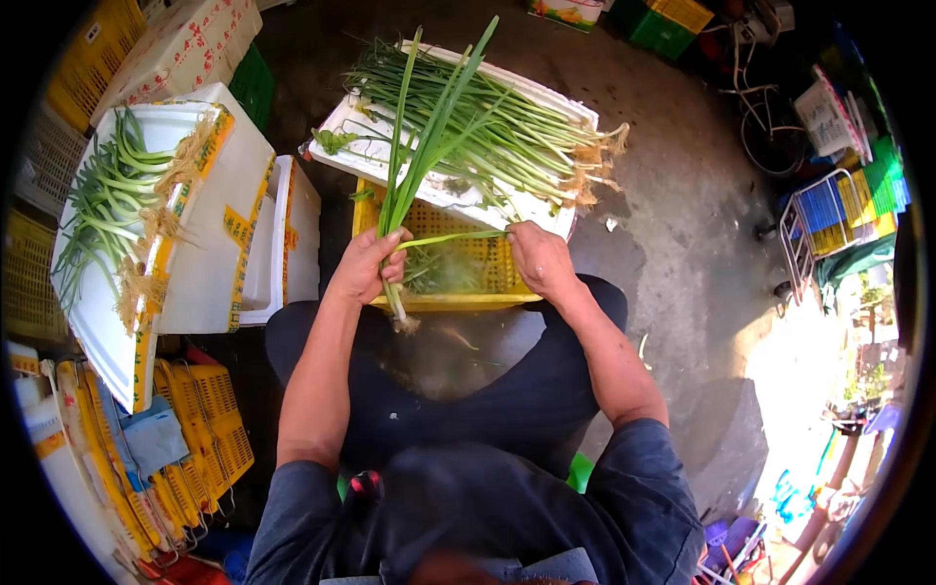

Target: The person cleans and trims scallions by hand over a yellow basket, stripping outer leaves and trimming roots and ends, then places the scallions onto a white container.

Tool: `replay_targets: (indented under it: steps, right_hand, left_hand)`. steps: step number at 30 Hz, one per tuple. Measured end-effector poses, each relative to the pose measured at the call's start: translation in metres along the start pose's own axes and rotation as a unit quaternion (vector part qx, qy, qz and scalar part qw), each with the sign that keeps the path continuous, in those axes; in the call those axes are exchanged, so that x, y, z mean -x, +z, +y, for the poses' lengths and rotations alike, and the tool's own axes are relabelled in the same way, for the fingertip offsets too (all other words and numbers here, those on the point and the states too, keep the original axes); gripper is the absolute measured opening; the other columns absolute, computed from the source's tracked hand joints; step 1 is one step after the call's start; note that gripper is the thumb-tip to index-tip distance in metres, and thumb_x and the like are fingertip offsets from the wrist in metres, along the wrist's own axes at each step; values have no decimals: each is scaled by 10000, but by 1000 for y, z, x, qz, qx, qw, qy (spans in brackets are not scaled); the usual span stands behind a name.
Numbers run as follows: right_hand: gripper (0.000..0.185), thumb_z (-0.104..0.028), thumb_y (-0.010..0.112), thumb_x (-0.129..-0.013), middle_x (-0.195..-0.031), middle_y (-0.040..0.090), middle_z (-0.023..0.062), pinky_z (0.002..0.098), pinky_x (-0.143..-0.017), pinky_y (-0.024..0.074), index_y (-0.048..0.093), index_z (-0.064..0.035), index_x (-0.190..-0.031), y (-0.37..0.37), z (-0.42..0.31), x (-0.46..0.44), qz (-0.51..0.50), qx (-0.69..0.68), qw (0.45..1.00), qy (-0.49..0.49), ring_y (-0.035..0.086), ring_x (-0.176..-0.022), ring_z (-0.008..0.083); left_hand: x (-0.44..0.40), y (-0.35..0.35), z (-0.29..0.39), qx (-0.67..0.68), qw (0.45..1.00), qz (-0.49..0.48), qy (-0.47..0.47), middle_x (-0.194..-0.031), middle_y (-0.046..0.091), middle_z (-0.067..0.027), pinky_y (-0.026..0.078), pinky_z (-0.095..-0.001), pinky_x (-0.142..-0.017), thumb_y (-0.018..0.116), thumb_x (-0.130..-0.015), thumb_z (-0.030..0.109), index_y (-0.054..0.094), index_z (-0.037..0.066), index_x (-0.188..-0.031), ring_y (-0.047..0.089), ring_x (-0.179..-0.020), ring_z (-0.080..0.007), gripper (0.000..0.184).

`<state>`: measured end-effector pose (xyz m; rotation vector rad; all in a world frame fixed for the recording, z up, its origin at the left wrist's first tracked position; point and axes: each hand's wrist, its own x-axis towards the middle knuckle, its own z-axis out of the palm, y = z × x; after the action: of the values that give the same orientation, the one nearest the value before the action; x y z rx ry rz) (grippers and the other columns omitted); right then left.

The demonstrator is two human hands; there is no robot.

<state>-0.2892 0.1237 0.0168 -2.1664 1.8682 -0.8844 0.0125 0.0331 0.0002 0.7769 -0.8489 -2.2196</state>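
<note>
My left hand (373,263) is closed around a green onion (414,185), its long leaves pointing up and its rooted white end below my fist. A thin yellow-green leaf (453,237) stretches sideways from it to my right hand (542,259), whose fingers are pinched on the leaf's far end. Just beyond my hands, a white foam lid (341,122) carries a pile of green onions (507,136), roots to the right. Under its near side is a yellow crate (502,268) with loose green scraps inside.
On the left, more green onions (122,200) lie on another foam lid (88,283), over foam boxes (210,234). Folded yellow crates (210,419) stand at lower left. A metal cart (819,219) is at the right on the wet concrete floor (682,214).
</note>
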Motion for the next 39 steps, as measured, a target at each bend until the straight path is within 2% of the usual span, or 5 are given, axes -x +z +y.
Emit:
replay_targets:
  steps: [8,12,24,28,39]
  right_hand:
    - [208,-192,520,-957,-759,626,178,427,-651,541,599,-2,-988,21,16,-13,49,-86,986,137,627,-654,332]
    - [213,-211,538,-977,-836,598,4,305,-623,575,602,-16,-1037,-5,18,-22,112,-459,826,309,600,-703,100]
    - [118,-79,620,-940,-895,656,154,379,-698,492,654,-20,-1037,-135,-35,-46,317,-67,946,-7,624,-770,331]
    - [217,-83,601,-912,-1135,627,99,541,-1061,395,650,-61,-1123,-155,-28,-72,162,163,969,-89,570,-1152,313]
    - [145,-88,565,-918,-1015,632,112,631,-1136,294,638,-63,-1040,-94,-12,-69,22,125,983,-132,603,-1044,319]
  left_hand:
    - [11,28,-8,-148,988,52,-11,-697,495,16,333,-229,-485,658,-971,212,615,52,-1047,400,-520,-65,182]
    - [14,31,1,-199,977,69,6,-701,485,19,325,-214,-489,643,-977,191,629,15,-1098,388,-535,-57,214]
    - [43,72,66,-417,907,44,42,-688,447,72,303,-200,-490,626,-985,224,629,69,-1041,376,-563,-16,165]
    - [58,77,78,-458,887,32,57,-682,436,81,296,-201,-495,633,-986,243,637,57,-1052,370,-565,-15,197]
    - [100,62,97,-521,851,63,10,-683,470,52,363,-251,-556,636,-967,223,600,30,-861,421,-634,-58,224]
